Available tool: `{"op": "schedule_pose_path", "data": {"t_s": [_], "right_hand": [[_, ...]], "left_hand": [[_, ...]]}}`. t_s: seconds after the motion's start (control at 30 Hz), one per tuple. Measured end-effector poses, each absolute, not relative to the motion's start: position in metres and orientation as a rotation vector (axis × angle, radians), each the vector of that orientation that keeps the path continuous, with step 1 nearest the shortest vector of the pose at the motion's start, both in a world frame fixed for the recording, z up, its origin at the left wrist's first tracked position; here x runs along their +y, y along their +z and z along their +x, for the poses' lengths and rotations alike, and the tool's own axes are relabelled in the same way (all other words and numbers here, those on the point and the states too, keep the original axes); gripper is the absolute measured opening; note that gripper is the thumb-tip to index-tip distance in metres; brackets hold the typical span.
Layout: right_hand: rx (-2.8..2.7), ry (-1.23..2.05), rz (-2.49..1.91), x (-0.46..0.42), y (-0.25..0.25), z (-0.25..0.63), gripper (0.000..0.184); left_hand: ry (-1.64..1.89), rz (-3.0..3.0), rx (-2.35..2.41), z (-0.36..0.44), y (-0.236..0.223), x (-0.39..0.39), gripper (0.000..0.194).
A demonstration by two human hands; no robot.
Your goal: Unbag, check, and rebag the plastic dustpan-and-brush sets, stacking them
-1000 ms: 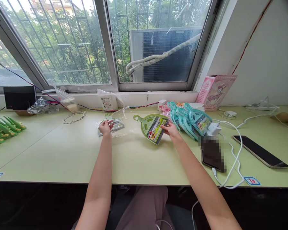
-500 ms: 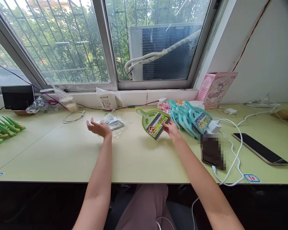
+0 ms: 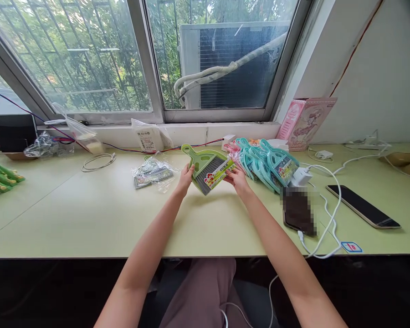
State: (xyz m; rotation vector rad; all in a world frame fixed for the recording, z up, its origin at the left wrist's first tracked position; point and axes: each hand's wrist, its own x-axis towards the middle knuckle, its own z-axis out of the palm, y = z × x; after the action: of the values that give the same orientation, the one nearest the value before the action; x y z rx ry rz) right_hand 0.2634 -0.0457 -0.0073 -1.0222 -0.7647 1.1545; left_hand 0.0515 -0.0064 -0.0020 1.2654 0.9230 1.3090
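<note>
Between my hands, a little above the table, is a green dustpan and brush set (image 3: 205, 167) with grey bristles and a printed label band. My left hand (image 3: 185, 179) grips its left edge below the handle. My right hand (image 3: 237, 178) holds the right end by the label. Behind my right hand lies a pile of turquoise dustpan and brush sets (image 3: 259, 164), with pink ones (image 3: 235, 152) partly hidden at its left. A clear plastic bag (image 3: 153, 172) with a grey-bristled piece inside rests to the left of my left hand.
A phone (image 3: 299, 212) on a white charging cable (image 3: 338, 218) and a tablet (image 3: 364, 207) lie at the right. A pink box (image 3: 307, 124) stands by the window. Green items (image 3: 2, 178) sit far left. The table's front edge (image 3: 212, 257) is near my lap.
My left hand has moved right and taken hold of the green dustpan set's left side. The set has shifted slightly left and turned a little. The camera view has shifted slightly.
</note>
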Motion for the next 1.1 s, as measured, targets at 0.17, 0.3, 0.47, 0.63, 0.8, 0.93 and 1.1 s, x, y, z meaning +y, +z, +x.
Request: {"op": "schedule_pose_path", "data": {"t_s": [0.17,0.3,0.47,0.63,0.8,0.93,1.1], "right_hand": [[-0.947,0.847,-1.407,-0.045,-0.009,0.284,0.007],[-1.439,0.312,-1.960,-0.053,-0.010,0.293,0.018],[-1.714,-0.133,-2.157,-0.063,-0.008,0.286,0.038],[-1.640,-0.422,-1.880,-0.071,0.002,0.275,0.035],[-1.880,-0.455,-1.584,-0.078,0.007,0.243,0.033],[-1.926,-0.483,-1.630,-0.081,0.005,0.221,0.031],[-1.702,-0.378,-1.735,-0.084,0.007,0.228,0.046]], "left_hand": [[1.509,1.199,1.022,0.024,0.005,0.008,0.024],[1.529,1.138,1.082,0.014,0.007,0.009,0.024],[1.461,1.171,1.045,0.016,0.007,0.007,0.026],[1.327,1.278,1.021,0.027,0.007,0.000,0.031],[1.188,1.499,0.914,0.047,0.005,-0.014,0.039],[1.189,1.575,0.866,0.063,0.005,-0.025,0.043],[1.046,1.545,0.756,0.072,0.013,-0.038,0.050]]}}
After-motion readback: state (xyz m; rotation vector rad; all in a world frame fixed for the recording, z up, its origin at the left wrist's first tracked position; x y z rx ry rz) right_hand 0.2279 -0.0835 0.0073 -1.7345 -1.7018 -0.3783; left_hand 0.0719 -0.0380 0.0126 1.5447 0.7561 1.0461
